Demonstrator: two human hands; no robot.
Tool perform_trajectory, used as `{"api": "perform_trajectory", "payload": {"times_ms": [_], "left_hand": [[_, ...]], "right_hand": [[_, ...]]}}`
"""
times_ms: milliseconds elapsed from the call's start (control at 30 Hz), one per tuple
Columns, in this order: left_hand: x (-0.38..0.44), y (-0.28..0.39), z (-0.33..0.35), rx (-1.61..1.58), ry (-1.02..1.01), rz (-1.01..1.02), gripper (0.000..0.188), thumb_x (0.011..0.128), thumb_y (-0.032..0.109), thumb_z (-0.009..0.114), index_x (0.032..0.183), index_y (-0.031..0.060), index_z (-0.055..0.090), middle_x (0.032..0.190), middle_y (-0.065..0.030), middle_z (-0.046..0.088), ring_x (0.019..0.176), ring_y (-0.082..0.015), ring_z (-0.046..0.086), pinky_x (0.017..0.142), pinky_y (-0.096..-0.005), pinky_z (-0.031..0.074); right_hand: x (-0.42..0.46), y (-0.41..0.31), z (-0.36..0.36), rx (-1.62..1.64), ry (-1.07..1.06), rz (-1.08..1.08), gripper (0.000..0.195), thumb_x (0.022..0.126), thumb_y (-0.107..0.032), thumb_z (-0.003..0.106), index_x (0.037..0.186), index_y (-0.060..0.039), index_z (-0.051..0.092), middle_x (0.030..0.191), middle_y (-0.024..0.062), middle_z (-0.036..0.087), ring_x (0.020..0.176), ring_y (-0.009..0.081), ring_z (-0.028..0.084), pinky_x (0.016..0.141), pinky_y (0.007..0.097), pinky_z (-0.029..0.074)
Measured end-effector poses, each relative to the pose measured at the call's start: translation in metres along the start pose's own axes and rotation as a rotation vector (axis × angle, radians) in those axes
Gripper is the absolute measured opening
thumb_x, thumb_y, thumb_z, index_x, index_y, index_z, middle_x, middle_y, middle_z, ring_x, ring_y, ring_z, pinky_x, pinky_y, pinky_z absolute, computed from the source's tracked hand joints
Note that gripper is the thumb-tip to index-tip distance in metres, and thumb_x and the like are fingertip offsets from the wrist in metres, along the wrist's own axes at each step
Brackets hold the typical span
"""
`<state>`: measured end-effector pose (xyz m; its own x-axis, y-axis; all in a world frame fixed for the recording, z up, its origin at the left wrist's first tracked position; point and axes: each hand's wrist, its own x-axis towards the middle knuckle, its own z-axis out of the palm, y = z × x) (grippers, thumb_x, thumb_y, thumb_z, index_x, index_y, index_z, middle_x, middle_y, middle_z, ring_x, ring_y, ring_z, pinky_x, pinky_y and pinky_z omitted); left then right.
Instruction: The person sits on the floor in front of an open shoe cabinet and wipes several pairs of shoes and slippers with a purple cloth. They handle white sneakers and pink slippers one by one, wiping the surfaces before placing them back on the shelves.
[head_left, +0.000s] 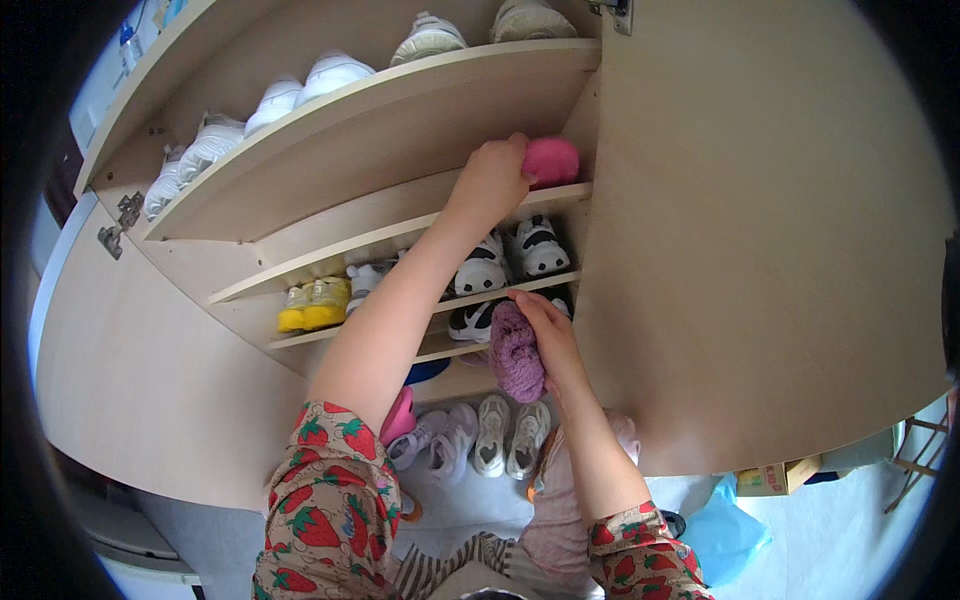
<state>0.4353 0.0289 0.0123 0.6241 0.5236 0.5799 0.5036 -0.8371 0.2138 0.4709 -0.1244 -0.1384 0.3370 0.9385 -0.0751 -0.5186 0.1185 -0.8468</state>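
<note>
My left hand (491, 180) reaches into a shoe cabinet and grips a bright pink fuzzy slipper (553, 163) at the right end of the second shelf (405, 223). Lower down, my right hand (553, 341) is closed around a purple knitted or plush slipper (516, 356), held in front of the lower shelves. Behind my left forearm, black-and-white sneakers (541, 247) stand on the shelf below the pink slipper. The forearm hides part of that row.
White shoes (334, 77) line the top shelf (375, 94). Yellow shoes (315, 304) sit lower left. Sneakers (491, 436) and a pink shoe (399, 416) are at floor level. Open doors (765, 247) flank the cabinet. A blue plastic bag (724, 532) and cardboard box (776, 478) lie right.
</note>
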Motion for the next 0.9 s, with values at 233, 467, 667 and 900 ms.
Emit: {"api": "perform_trajectory", "payload": {"times_ms": [233, 467, 667, 900], "left_hand": [[0.017, -0.015, 0.002, 0.054, -0.041, 0.069, 0.031, 0.068, 0.013, 0.072, 0.090, -0.0021, 0.057, 0.093, -0.0247, 0.062, 0.093, -0.0399, 0.059, 0.081, -0.0457, 0.048], [0.021, -0.018, 0.007, -0.009, -0.396, 0.005, 0.049, 0.081, 0.036, 0.065, 0.110, -0.0020, 0.058, 0.106, -0.0238, 0.061, 0.100, -0.0379, 0.058, 0.087, -0.0423, 0.046], [0.007, -0.023, 0.025, -0.322, -0.332, 0.051, 0.041, 0.091, 0.034, 0.052, 0.117, 0.0028, 0.056, 0.110, -0.0205, 0.061, 0.103, -0.0348, 0.058, 0.089, -0.0382, 0.044], [0.011, -0.029, 0.032, -0.343, -0.338, 0.051, 0.036, 0.091, 0.028, 0.051, 0.119, 0.0058, 0.056, 0.111, -0.0184, 0.061, 0.104, -0.0337, 0.058, 0.089, -0.0379, 0.044]], "right_hand": [[-0.008, -0.006, -0.012, 0.041, 0.013, -0.003, 0.030, 0.090, -0.027, 0.058, 0.108, -0.0032, 0.062, 0.094, 0.0031, 0.062, 0.084, 0.0099, 0.057, 0.075, 0.0238, 0.046], [-0.003, 0.000, -0.017, 0.025, 0.024, -0.060, 0.030, 0.090, -0.026, 0.060, 0.109, -0.0036, 0.062, 0.095, 0.0016, 0.062, 0.085, 0.0092, 0.056, 0.075, 0.0227, 0.045], [-0.001, 0.003, -0.012, -0.015, 0.022, -0.041, 0.030, 0.090, -0.027, 0.059, 0.108, -0.0037, 0.062, 0.094, 0.0022, 0.062, 0.083, 0.0091, 0.056, 0.073, 0.0228, 0.046], [0.003, 0.005, -0.011, 0.001, 0.023, -0.052, 0.030, 0.090, -0.027, 0.059, 0.108, -0.0031, 0.062, 0.092, 0.0029, 0.063, 0.080, 0.0100, 0.058, 0.071, 0.0235, 0.047]]}}
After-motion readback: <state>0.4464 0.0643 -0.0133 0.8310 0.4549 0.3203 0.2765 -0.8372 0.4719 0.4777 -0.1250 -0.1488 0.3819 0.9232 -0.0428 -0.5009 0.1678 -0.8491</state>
